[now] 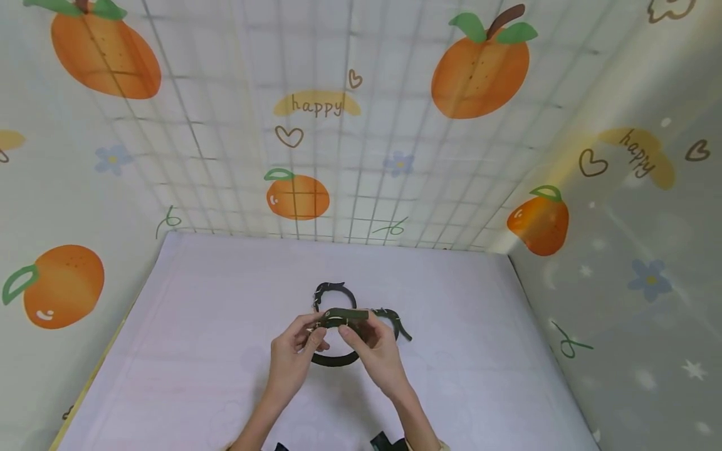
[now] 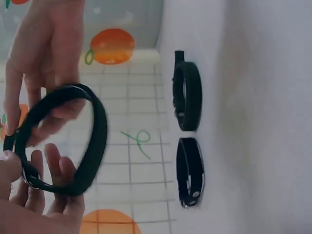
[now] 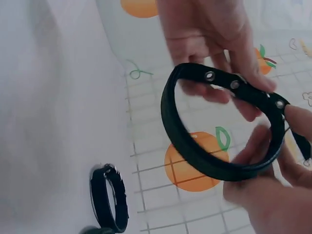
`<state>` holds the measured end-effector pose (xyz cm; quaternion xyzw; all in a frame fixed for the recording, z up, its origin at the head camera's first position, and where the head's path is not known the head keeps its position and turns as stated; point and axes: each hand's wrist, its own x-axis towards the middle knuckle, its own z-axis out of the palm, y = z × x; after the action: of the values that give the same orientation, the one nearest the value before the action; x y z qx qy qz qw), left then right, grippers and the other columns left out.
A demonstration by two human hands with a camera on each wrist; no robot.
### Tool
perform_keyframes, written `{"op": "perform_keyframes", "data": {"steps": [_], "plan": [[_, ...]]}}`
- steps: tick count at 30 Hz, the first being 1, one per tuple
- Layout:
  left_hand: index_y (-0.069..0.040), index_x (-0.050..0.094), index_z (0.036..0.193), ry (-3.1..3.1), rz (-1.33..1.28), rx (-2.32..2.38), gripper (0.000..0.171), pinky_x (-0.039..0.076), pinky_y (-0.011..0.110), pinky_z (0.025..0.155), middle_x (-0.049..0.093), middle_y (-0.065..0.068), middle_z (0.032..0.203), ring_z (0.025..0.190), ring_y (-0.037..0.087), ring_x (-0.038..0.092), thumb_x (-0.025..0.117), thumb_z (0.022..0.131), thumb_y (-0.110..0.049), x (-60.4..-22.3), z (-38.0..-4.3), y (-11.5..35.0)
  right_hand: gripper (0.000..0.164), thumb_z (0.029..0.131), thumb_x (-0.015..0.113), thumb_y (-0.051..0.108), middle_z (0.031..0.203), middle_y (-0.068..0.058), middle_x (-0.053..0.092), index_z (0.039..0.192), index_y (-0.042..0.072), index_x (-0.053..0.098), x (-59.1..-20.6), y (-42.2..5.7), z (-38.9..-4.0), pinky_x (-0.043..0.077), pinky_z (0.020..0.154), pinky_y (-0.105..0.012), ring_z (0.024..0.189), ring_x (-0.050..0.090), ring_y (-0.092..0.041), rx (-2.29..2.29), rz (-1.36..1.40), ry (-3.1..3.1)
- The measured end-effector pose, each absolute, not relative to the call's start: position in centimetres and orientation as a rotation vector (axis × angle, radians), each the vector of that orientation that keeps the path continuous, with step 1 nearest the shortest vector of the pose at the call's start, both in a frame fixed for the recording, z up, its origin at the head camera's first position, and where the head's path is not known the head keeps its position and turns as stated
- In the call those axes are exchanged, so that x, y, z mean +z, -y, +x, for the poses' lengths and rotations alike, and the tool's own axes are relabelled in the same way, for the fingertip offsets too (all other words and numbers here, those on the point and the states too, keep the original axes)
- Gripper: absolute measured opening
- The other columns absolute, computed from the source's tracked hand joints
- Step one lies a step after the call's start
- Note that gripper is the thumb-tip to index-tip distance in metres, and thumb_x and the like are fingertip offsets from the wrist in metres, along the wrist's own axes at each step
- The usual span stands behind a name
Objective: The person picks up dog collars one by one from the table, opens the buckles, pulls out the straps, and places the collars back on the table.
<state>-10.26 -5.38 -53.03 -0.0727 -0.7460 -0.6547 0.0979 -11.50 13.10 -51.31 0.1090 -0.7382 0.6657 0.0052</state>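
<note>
Over a white table (image 1: 197,326) walled by orange-print cloth (image 1: 225,150), we see left hand (image 1: 290,354) and right hand (image 1: 380,356) gripping one strap (image 2: 99,136), partly hiding two more straps (image 2: 195,97) (image 2: 196,158).

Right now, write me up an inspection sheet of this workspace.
Surface: pale, flat tabletop.
Job's things: dark looped strap held above the tabletop; second strap and third strap resting on it.
Clutter: dark piece at the head view's lower edge, unidentified.
Fingers: left hand and right hand both hold the raised strap.
Cables: nothing seen.
Surroundings: fruit-printed backdrop behind and at both sides; grid lines behind.
</note>
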Motion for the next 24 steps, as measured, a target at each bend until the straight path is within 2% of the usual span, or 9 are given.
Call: {"op": "perform_keyframes", "data": {"steps": [4, 6, 8, 10, 13, 19, 21, 24], "plan": [[-0.024, 0.075, 0.125, 2.237, -0.282, -1.803, 0.026, 0.056, 0.022, 0.065, 0.080, 0.001, 0.095, 0.073, 0.006, 0.069, 0.077, 0.100, -0.020, -53.0, -10.7, 5.6, 0.023, 0.104, 0.072, 0.018, 0.126, 0.001, 0.071, 0.128, 0.021, 0.070, -51.1, -12.7, -11.6, 0.049, 0.101, -0.033, 0.117, 0.062, -0.009, 1.856, 0.318, 2.331], [-0.024, 0.076, 0.123, 2.271, -0.336, -1.695, 0.025, 0.055, 0.021, 0.062, 0.079, -0.002, 0.094, 0.073, 0.003, 0.066, 0.077, 0.099, -0.022, -52.9, -10.9, 5.8, 0.015, 0.104, 0.072, 0.021, 0.115, 0.005, 0.072, 0.119, 0.024, 0.072, -50.9, -12.5, -11.7, 0.047, 0.096, -0.037, 0.110, 0.059, -0.008, 1.760, 0.288, 2.340], [-0.026, 0.076, 0.122, 2.306, -0.379, -1.587, 0.024, 0.055, 0.020, 0.061, 0.079, -0.005, 0.094, 0.074, 0.000, 0.064, 0.078, 0.098, -0.024, -52.8, -11.0, 5.9, 0.003, 0.105, 0.071, 0.024, 0.097, 0.007, 0.068, 0.105, 0.026, 0.073, -50.9, -12.3, -11.9, 0.045, 0.089, -0.036, 0.097, 0.057, -0.008, 1.702, 0.279, 2.363], [-0.026, 0.075, 0.122, 2.345, -0.416, -1.482, 0.025, 0.055, 0.019, 0.063, 0.079, -0.008, 0.098, 0.077, -0.001, 0.063, 0.078, 0.097, -0.026, -52.6, -11.1, 5.9, 0.011, 0.106, 0.070, 0.026, 0.084, 0.008, 0.060, 0.095, 0.027, 0.072, -51.0, -12.0, -12.1, 0.045, 0.081, -0.032, 0.085, 0.053, -0.008, 1.668, 0.295, 2.391], [-0.022, 0.075, 0.123, 2.404, -0.455, -1.336, 0.027, 0.058, 0.023, 0.067, 0.081, -0.007, 0.108, 0.084, 0.002, 0.068, 0.079, 0.097, -0.024, -52.4, -11.0, 6.0, 0.020, 0.106, 0.071, 0.031, 0.074, 0.008, 0.049, 0.086, 0.026, 0.069, -51.2, -11.6, -12.3, 0.040, 0.069, -0.024, 0.074, 0.047, -0.007, 1.646, 0.328, 2.433], [-0.015, 0.075, 0.124, 2.484, -0.466, -1.235, 0.029, 0.064, 0.033, 0.076, 0.081, 0.002, 0.117, 0.103, 0.017, 0.078, 0.080, 0.096, -0.020, -52.3, -11.1, 6.2, 0.027, 0.106, 0.071, 0.032, 0.069, 0.009, 0.047, 0.081, 0.023, 0.067, -51.5, -11.0, -12.6, 0.034, 0.060, -0.020, 0.065, 0.043, -0.004, 1.641, 0.345, 2.453], [-0.017, 0.076, 0.123, 2.487, -0.470, -1.281, 0.028, 0.065, 0.034, 0.076, 0.081, 0.001, 0.116, 0.104, 0.016, 0.078, 0.080, 0.096, -0.023, -52.2, -11.1, 6.2, 0.026, 0.107, 0.068, 0.031, 0.072, 0.004, 0.056, 0.083, 0.022, 0.069, -51.5, -11.0, -12.6, 0.039, 0.064, -0.019, 0.069, 0.048, -0.005, 1.678, 0.318, 2.447], [-0.020, 0.076, 0.123, 2.462, -0.480, -1.377, 0.027, 0.065, 0.030, 0.076, 0.081, -0.001, 0.116, 0.102, 0.013, 0.078, 0.079, 0.097, -0.025, -52.3, -11.2, 6.3, 0.024, 0.109, 0.065, 0.029, 0.082, 0.000, 0.067, 0.089, 0.018, 0.073, -51.5, -10.9, -12.5, 0.051, 0.077, -0.021, 0.080, 0.060, -0.006, 1.802, 0.247, 2.414]]}}
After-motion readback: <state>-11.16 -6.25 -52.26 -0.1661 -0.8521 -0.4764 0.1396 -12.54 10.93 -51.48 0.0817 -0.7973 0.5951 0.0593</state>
